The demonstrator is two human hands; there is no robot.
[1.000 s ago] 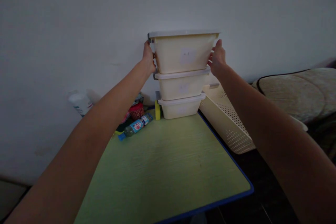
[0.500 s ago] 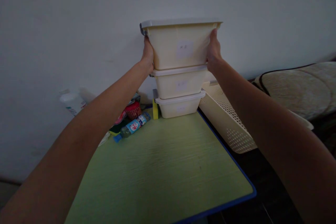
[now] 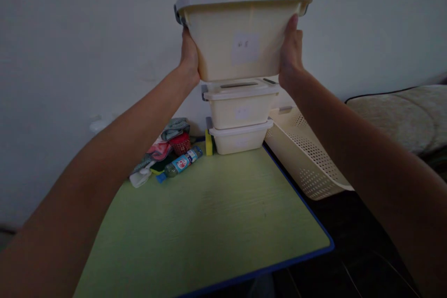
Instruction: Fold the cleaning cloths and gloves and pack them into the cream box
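Clamping its ends between my left hand and right hand, I'm holding a lidded bin at upper centre, above two stacked bins.

Dim light; plain pale wall; green blue-edged table; dark floor; beige cushion at right.

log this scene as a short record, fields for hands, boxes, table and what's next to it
left hand: on the left side of the top box
right hand: on its right side
top box: lid on, held above the middle box
middle box: lidded, on the bottom box
table: green, blue edge; bottle lying on its side
beside table: basket with holes, on the right
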